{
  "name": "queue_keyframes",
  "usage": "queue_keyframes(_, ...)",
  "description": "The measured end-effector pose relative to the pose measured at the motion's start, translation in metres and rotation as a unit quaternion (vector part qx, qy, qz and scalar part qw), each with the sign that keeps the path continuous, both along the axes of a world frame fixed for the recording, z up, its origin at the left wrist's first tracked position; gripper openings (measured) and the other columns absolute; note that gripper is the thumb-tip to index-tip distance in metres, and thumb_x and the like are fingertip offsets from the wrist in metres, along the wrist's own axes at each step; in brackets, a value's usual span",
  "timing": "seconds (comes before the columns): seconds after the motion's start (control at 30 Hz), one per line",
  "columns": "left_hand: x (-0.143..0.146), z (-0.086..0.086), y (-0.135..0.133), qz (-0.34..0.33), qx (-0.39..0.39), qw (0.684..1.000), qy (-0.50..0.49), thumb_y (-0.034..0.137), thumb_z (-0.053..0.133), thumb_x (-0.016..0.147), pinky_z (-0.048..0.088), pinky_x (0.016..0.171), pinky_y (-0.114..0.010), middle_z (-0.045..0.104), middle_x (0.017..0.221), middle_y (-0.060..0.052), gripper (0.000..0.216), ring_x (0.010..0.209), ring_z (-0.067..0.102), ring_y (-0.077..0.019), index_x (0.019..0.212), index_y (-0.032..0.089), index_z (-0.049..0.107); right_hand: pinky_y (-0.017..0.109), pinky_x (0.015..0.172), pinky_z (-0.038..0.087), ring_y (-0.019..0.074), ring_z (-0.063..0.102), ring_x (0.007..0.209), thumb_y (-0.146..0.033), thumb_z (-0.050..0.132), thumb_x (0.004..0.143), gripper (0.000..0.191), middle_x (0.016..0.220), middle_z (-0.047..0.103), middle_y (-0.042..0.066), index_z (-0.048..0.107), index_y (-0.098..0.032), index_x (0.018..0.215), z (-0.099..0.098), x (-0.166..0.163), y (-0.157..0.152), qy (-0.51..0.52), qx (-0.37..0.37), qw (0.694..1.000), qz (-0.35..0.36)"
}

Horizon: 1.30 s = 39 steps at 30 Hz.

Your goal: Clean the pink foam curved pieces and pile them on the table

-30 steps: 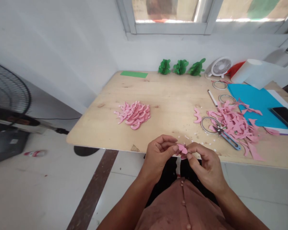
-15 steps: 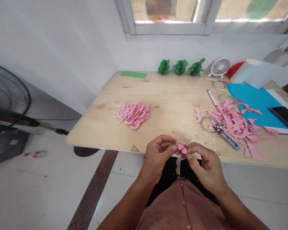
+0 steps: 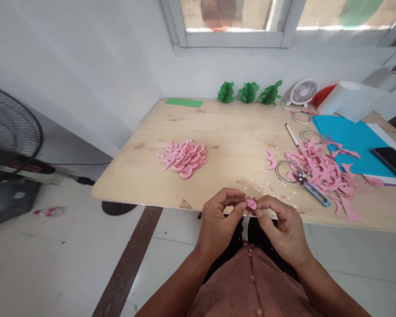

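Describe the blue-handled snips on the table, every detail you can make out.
The snips have a slim light-blue handle and short dark blades that look like metal; the handle's material is unclear. They lie flat on the right part of the table, slanted, blades pointing away from the person and to the left. The blade end lies over the near right side of a thin ring, and pink scraps lie right alongside. Neither the left hand nor the right hand touches them.

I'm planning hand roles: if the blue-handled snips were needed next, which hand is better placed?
Probably the right hand: the snips lie on its side, nearer to it; the left hand would have to reach across. Both are pinching the small pink piece, so the right would need to let go first.
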State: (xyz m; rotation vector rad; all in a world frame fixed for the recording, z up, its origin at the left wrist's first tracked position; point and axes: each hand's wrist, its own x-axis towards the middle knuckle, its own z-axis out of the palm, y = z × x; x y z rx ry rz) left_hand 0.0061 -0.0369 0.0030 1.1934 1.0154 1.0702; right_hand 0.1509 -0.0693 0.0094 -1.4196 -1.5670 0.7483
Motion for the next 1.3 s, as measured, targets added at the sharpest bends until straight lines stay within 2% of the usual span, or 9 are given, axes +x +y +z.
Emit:
queue_keyframes(0.27,-0.001,0.000,0.000,-0.014,0.019,0.999,0.033,0.021,0.063,0.079,0.051,0.078,-0.028,0.072,0.087,-0.004,0.013,0.084,0.067,-0.0181,0.092,0.020,0.063,0.028,0.067,0.043,0.0168,0.059,0.071,-0.023,0.044,0.090,0.021,0.073,0.063,0.001,0.059,-0.019,0.076,0.003,0.002,0.001,-0.022,0.016,0.999,0.029)
queue_keyframes(0.63,-0.001,0.005,0.000,-0.016,0.062,0.996,0.065,0.016,0.063,0.077,0.050,0.082,-0.030,0.071,0.090,-0.005,0.015,0.085,0.066,-0.0187,0.091,0.019,0.067,0.033,0.070,0.038,0.0180,0.056,0.070,-0.017,0.041,0.090,0.019,0.070,0.059,0.002,0.055,-0.019,0.076,0.003,0.001,0.003,-0.121,0.059,0.990,0.042)
queue_keyframes(0.87,0.001,0.000,0.002,0.012,0.018,0.999,0.034,0.020,0.066,0.075,0.051,0.075,-0.028,0.071,0.081,-0.004,0.013,0.079,0.066,-0.0184,0.088,0.018,0.065,0.032,0.071,0.040,0.0172,0.058,0.071,-0.014,0.047,0.087,0.015,0.073,0.063,0.002,0.056,-0.020,0.078,0.004,-0.001,0.003,-0.115,0.071,0.990,0.035)
queue_keyframes(1.1,0.001,0.000,0.010,0.008,-0.074,0.995,-0.068,0.021,0.071,0.070,0.052,0.072,-0.028,0.071,0.078,-0.005,0.015,0.077,0.067,-0.0177,0.082,0.016,0.063,0.033,0.071,0.042,0.0177,0.061,0.073,-0.016,0.048,0.087,0.014,0.074,0.066,0.002,0.059,-0.021,0.080,0.005,0.000,0.001,-0.096,0.073,0.992,0.032)
queue_keyframes(1.3,0.000,0.004,0.012,0.020,-0.111,0.988,-0.102,0.018,0.074,0.065,0.050,0.068,-0.024,0.069,0.070,-0.002,0.015,0.069,0.064,-0.0136,0.077,0.016,0.065,0.032,0.067,0.044,0.0190,0.060,0.073,-0.019,0.053,0.085,0.007,0.074,0.063,0.002,0.058,-0.021,0.081,0.001,0.002,0.002,-0.094,0.097,0.989,-0.053)
